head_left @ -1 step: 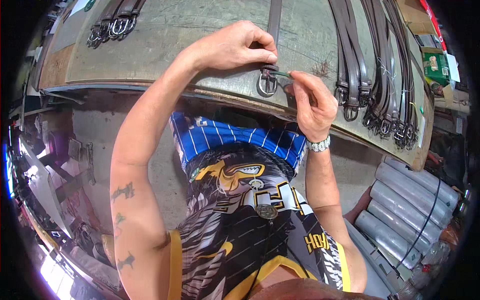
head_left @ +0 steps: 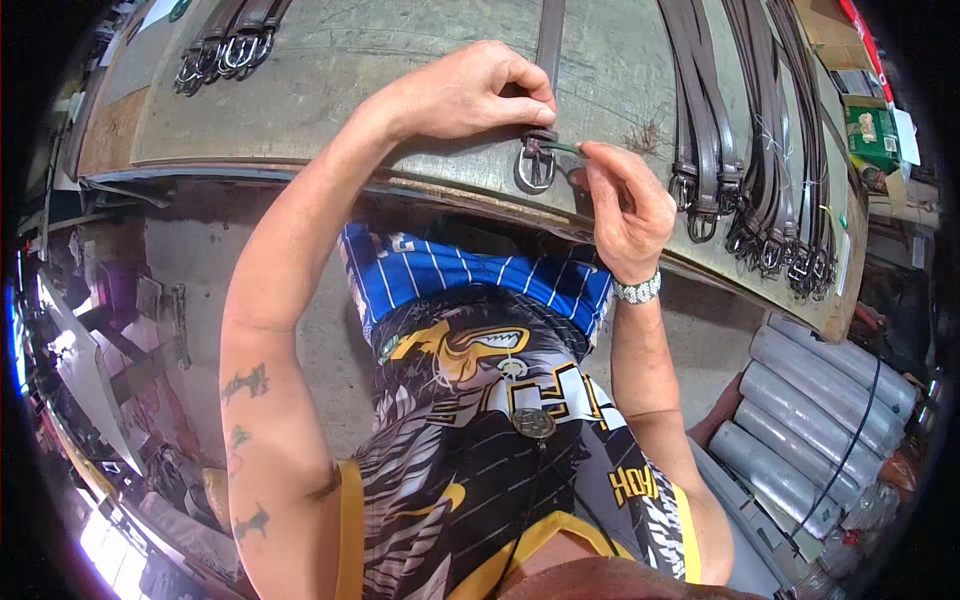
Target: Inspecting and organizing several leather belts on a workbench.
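Note:
A dark brown belt [head_left: 551, 45] lies across the table with its silver buckle [head_left: 535, 168] near the front edge. My left hand [head_left: 465, 95] is closed on the belt just behind the buckle, thumb and fingers pinching the strap. From the right, my right hand [head_left: 630, 205] pinches the end of a thin, dark green strip-like piece [head_left: 565, 148]. The other end of this piece meets the belt at the buckle; whether it passes through the leather I cannot tell. A metal-banded watch [head_left: 638, 289] is on my right wrist.
More brown belts [head_left: 705, 110] with buckles hang toward the table's [head_left: 330, 110] right front edge, beside tied bundles of belts [head_left: 775, 150]. Another buckled group [head_left: 235, 45] rests at the far left. Wrapped grey rolls [head_left: 810, 420] are stacked at lower right. Small reddish-brown scraps [head_left: 645, 136] lie behind my right hand.

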